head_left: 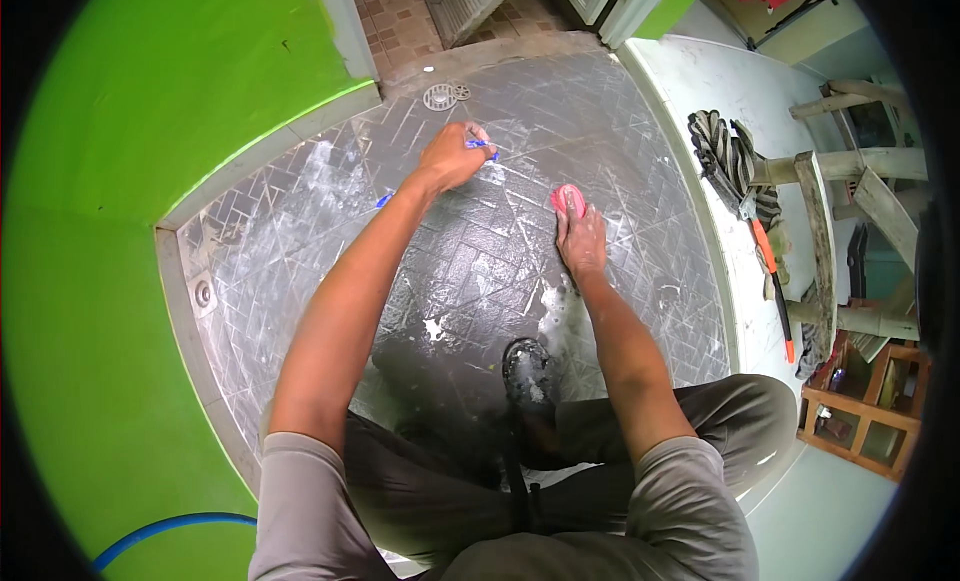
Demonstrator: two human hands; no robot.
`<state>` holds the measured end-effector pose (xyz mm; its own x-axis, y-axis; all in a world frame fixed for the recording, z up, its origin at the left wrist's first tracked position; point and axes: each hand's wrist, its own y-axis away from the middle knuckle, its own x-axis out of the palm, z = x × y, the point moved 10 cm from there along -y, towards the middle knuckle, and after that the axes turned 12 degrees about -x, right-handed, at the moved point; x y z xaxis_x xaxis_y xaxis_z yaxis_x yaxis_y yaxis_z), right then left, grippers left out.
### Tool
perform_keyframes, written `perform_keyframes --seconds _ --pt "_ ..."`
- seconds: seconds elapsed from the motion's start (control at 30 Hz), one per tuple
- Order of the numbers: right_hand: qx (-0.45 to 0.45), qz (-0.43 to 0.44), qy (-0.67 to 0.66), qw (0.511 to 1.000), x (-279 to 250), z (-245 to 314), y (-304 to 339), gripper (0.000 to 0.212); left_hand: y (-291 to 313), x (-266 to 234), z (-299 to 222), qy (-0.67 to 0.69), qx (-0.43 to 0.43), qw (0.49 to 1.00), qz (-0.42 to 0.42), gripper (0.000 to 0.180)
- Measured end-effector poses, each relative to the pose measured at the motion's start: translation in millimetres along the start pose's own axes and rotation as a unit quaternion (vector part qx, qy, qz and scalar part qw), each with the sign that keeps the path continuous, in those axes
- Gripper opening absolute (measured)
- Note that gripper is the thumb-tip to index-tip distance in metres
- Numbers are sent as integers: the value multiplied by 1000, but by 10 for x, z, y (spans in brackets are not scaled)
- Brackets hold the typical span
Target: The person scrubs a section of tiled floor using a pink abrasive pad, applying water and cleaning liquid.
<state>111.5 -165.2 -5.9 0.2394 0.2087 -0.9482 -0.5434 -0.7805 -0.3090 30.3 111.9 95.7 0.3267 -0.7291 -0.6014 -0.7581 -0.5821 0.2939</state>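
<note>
My left hand (457, 159) is closed near the floor drain, fingers bent round a small crumpled blue piece (477, 144) that looks like plastic wrapping. To its right, my right hand (583, 243) grips a pink oval scrubber (569, 198) at floor level; whether it is a brush or a sponge I cannot tell. Beneath both hands lies a grey herringbone-tiled floor (465, 266), wet and streaked with white residue. Another blue scrap (384, 200) rests on the tiles beside my left forearm.
A round drain grate (439, 98) sits by the doorway sill. A green wall (150, 101) rises at left. On the white ledge (715, 91) at right are a striped cloth (722, 156), an orange-and-black long-handled tool (770, 261) and a wooden frame (818, 231). My dark shoe (528, 371) stands on wet tile.
</note>
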Motion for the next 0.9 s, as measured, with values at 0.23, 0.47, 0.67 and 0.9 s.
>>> perform_keyframes --seconds 0.23,0.47,0.67,0.9 --pt "37 42 -22 998 91 -42 7 49 -3 -51 -318 69 42 996 45 25" --pt "84 116 -74 987 205 22 -4 55 -326 587 1136 -159 -81 984 5 54" --pt "39 52 6 998 38 30 -87 52 -360 484 1302 68 -127 988 51 47" --pt "59 70 -58 994 92 1 -73 48 8 139 908 324 -178 894 254 22"
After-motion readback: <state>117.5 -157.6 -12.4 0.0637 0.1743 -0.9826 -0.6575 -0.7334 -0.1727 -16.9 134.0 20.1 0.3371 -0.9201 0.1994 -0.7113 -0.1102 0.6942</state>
